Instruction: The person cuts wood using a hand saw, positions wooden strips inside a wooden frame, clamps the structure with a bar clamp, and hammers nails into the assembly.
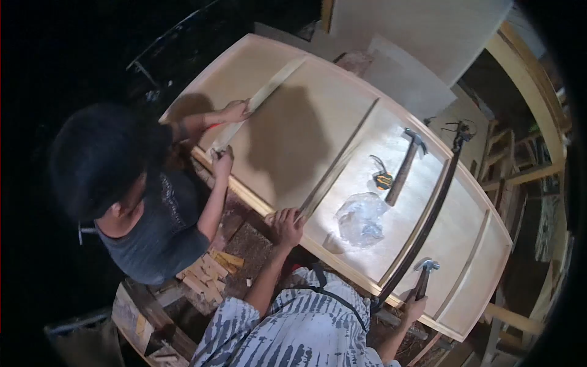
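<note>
Seen from the head: pale, smooth wooden panel (342,92), spread before the body, with raised rim (244,197) and crosswise slats (343,157), brightest around crumpled clear plastic (361,221). Left hand (286,227): bent over the near rim at one slat's end, grip unclear. Right hand (415,309): closed round the dark handle of a hammer (423,279).

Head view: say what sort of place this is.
Probably a woodworking shop: a framed wooden panel, a hammer lying on it, and wood offcuts piled beside it.
</note>
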`<state>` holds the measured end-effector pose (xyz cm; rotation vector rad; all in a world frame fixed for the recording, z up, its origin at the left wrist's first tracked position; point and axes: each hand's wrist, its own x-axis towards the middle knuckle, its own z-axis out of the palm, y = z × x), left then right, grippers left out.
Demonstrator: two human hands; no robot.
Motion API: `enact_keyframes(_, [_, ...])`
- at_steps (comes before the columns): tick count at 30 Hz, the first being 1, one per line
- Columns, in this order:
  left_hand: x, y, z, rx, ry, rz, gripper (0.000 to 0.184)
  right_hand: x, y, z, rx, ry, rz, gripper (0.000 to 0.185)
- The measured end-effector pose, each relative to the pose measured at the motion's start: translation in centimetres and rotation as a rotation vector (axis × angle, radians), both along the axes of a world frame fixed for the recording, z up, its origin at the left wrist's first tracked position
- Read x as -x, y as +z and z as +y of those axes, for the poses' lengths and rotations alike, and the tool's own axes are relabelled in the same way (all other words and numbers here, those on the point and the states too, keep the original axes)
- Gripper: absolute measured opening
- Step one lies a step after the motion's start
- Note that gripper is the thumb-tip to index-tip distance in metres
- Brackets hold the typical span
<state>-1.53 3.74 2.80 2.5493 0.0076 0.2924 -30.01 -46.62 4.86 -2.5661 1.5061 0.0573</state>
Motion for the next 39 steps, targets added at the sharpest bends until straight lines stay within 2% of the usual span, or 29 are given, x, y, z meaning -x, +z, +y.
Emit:
enact_keyframes(1, [0.0,-0.2,-0.1,-0.011,-0.021,0.02,0.034,-0.6,0.9,-0.1,-0.111,-0.1,-0.002,0.054])
enact_keyframes(2, [0.1,-0.5,-0.1,-0.023,-0.04,0.038,0.036,-1.3,1.6,-0.7,-0.193,-0.092,0.013,0.051])
enact_keyframes(4, [0.1,-1.6,-0.6,-0.006,-0.033,0.026,0.037,-3.2,4.1,0.5,-0.135,-0.142,-0.006,0.048])
enact_keyframes(5, [0.2,-1.7,-0.2,0.005,-0.03,0.019,0.038,-1.5,1.7,-3.4,-0.255,-0.036,-0.088,0.05])
enact_keyframes(6, [0.2,-1.1,0.1,0.015,-0.028,0.013,0.039,-1.5,0.8,-4.6,-0.278,-0.069,-0.098,0.046])
enact_keyframes(7, [-0.2,1.9,0.3,0.057,-0.021,0.071,0.041,-0.2,-1.9,-6.2,-0.248,-0.023,-0.266,0.04])
enact_keyframes(8, [-1.1,2.6,1.1,0.072,0.003,0.06,0.042,0.3,-4.7,-7.5,-0.218,0.025,-0.439,0.034])
enact_keyframes(9, [-1.9,3.1,2.0,0.088,0.028,0.048,0.044,-2.5,1.1,-3.9,-0.561,-0.187,-0.455,0.025])
enact_keyframes(10, [-2.8,3.7,2.8,0.103,0.053,0.036,0.046,-4.5,4.4,-0.9,-0.568,-0.181,-0.439,0.025])
enact_keyframes(11, [-4.5,6.8,4.3,-0.016,0.091,0.003,0.047,-6.0,6.5,1.5,-0.694,-0.207,-0.558,0.026])
enact_keyframes(12, [-6.4,7.6,6.4,-0.098,0.121,-0.064,0.048,-7.3,7.3,3.4,-0.82,-0.236,-0.68,0.026])
enact_keyframes(14, [-11.0,10.7,11.1,-0.046,0.079,-0.237,0.041,-10.1,8.8,6.4,-0.831,-0.02,-0.733,0.032])
enact_keyframes(15, [-13.9,11.9,14.2,-0.006,0.11,-0.106,0.035,-12.0,8.7,7.6,-0.716,0.044,-0.743,0.031])
enact_keyframes(17, [-19.1,11.7,18.3,-0.055,0.245,-0.23,0.027,-15.7,10.2,10.3,-0.698,0.103,-0.624,0.03])
enact_keyframes(19, [-24.8,6.9,25.9,0.149,0.11,0.042,0.026,-20.6,14.8,16.6,-0.812,0.116,-0.462,0.028])
enact_keyframes(21, [-27.7,6.2,29.5,0.242,0.136,0.114,0.026,-22.5,12.9,19.2,-0.901,0.254,-0.482,0.024])
enact_keyframes(23, [-28.4,4.2,31.2,0.34,0.174,0.197,0.027,-25.6,14.5,23.3,-0.956,0.395,-0.417,0.024])
enact_keyframes(25, [-27.5,0.6,32.3,0.496,0.1,0.239,0.037,-28.8,16.4,27.8,-1.015,0.477,-0.376,0.022])
enact_keyframes(26, [-27.6,-1.4,32.8,0.576,0.063,0.252,0.042,-30.2,15.2,28.4,-1.033,0.592,-0.316,0.022])
enact_keyframes(27, [-27.6,0.5,31.7,0.585,0.05,0.313,0.048,-31.7,14.9,30.0,-1.027,0.657,-0.302,0.024])
enact_keyframes(30, [-27.1,10.5,26.5,0.412,-0.054,0.573,0.067,-35.9,14.0,34.9,-0.922,0.875,-0.266,0.03])
enact_keyframes(31, [-27.7,9.9,25.3,0.254,-0.193,0.596,0.073,-37.5,16.7,37.7,-0.877,0.863,-0.172,0.024])
enact_keyframes(32, [-28.3,9.3,24.2,0.103,-0.332,0.594,0.078,-38.2,17.4,38.3,-0.748,0.944,-0.084,0.026])
enact_keyframes(33, [-28.2,8.0,23.4,0.112,-0.318,0.595,0.078,-38.8,18.1,39.6,-0.712,0.995,-0.058,0.029])
enact_keyframes(35, [-27.2,4.8,21.6,-0.045,-0.285,0.318,0.083,-38.9,18.0,40.6,-0.677,1.05,-0.021,0.032])
enact_keyframes(37, [-28.6,2.1,22.1,-0.015,-0.34,0.384,0.079,-39.4,16.8,41.7,-0.71,1.148,-0.104,0.025])
enact_keyframes(39, [-29.8,1.4,22.3,0.01,-0.401,0.445,0.076,-40.2,18.2,44.3,-0.705,1.164,-0.046,0.027])
